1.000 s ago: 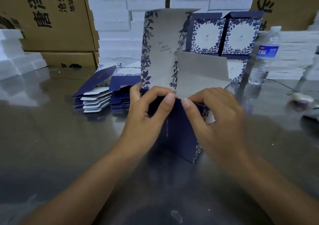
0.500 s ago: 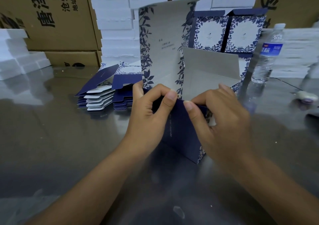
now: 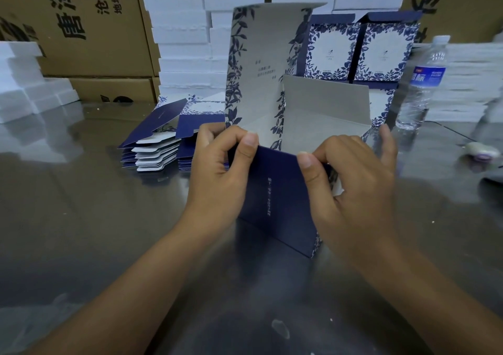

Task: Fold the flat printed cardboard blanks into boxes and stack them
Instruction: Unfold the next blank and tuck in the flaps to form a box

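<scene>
Navy cardboard forms the front panel of the half-folded box (image 3: 275, 199), which stands upright on the bench (image 3: 81, 218) at the centre, directly in front of the person. Its tall leaf-printed panel and a plain grey flap rise behind the front panel. The left hand (image 3: 217, 180) pinches the top edge of the navy panel at its left corner, with the thumb outside and the fingers (image 3: 217, 139) curled over the rim. The right hand (image 3: 353, 185) pinches the same edge at the right corner, one outer finger sticking up. Just behind the left hand lies a stack of flat blanks (image 3: 155, 147). Further back, finished boxes (image 3: 359, 52) stand side by side, with a water bottle (image 3: 422, 82) to their right. White foam slabs (image 3: 185, 41) and brown cartons (image 3: 89, 22) are piled along the back.
</scene>
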Motion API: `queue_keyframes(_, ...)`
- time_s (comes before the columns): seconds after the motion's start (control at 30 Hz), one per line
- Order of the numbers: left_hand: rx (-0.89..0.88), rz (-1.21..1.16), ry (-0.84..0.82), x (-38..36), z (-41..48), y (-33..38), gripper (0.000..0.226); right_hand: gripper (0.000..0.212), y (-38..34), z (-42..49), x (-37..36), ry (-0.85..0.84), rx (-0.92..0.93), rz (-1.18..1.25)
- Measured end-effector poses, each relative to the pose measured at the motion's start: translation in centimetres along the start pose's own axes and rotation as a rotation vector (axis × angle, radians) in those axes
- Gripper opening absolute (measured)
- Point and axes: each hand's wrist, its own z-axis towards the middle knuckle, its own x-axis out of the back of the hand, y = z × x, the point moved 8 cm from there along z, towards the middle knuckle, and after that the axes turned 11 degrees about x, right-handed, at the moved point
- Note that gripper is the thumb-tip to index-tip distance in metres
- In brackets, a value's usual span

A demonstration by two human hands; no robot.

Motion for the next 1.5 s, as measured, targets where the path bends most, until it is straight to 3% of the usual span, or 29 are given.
queue_keyframes(0.2, -0.033, 0.014, 0.134, 1.2, 0.1, -0.2, 0.026, 0.037, -0.1, -0.2, 0.4, 0.025, 0.045, 0.011)
queue_keyframes(0.47, -0.098, 0.085, 0.149, 1.6, 0.5, 0.0, 0.027, 0.035, -0.7, -0.2, 0.4, 0.042, 0.107, 0.082)
queue_keyframes(0.73, -0.298, 0.366, 0.235, 2.8, 0.1, 1.7, 0.040, 0.037, -0.9, -0.4, 0.8, 0.072, 0.160, 0.065)
queue_keyframes(1.03, -0.208, 0.208, 0.191, 2.5, 0.4, 0.9, 0.032, 0.037, -0.4, 0.1, 1.3, 0.089, 0.190, 0.158)
queue_keyframes(1.17, 0.026, -0.034, 0.137, 2.7, 1.1, -0.6, 0.027, 0.018, 1.1, 0.1, 2.2, 0.237, 0.066, 0.235)
queue_keyframes(1.33, 0.227, -0.319, 0.080, 2.7, 1.4, -1.8, 0.021, 0.003, 4.3, -0.7, 1.3, 0.352, -0.284, 0.392)
queue_keyframes(1.5, 0.273, -0.413, 0.016, 2.1, 1.5, -1.9, 0.019, 0.030, 6.8, -2.7, -2.0, 0.254, -0.739, 0.752)
